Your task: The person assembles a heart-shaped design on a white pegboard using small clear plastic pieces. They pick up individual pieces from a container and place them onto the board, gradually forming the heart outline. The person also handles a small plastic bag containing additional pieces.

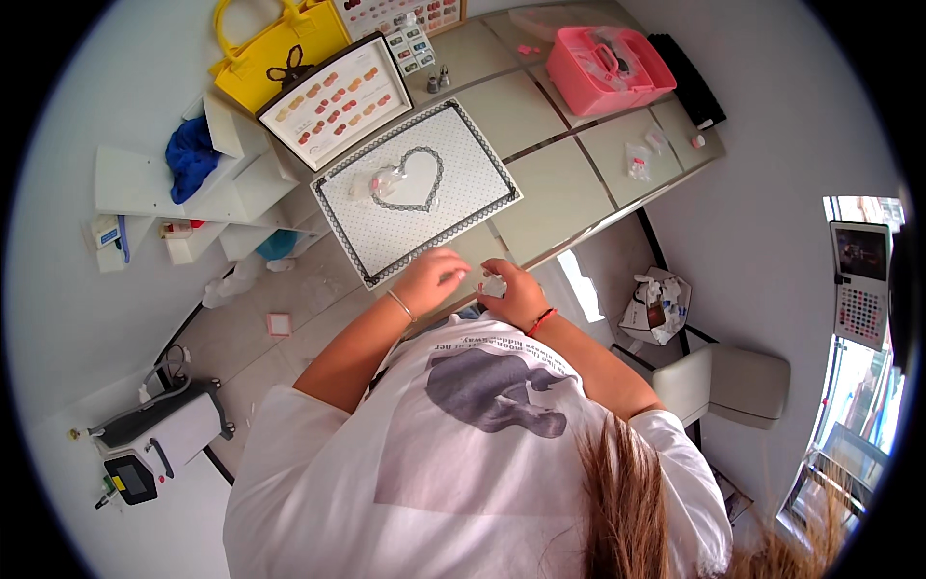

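Note:
At the table's near edge, my right hand (519,295) is curled round a small clear plastic piece (493,287), perhaps a little bag, held between thumb and fingers. Just left of it, my left hand (431,280) has its fingers bent in and pressed together; whatever they may pinch is too small to see. A gap separates the two hands. Beyond them lies a white dotted mat (449,207) with a black lace border and a heart outline. On the mat rests a crumpled clear plastic bag (388,180) with something pink inside.
A pink case (576,82) stands at the table's far right, with small clear packets (638,162) in front. A framed colour-sample board (338,116) and a yellow bag (265,58) stand at the back left. A chair (748,386) and a full bin (654,307) are to the right.

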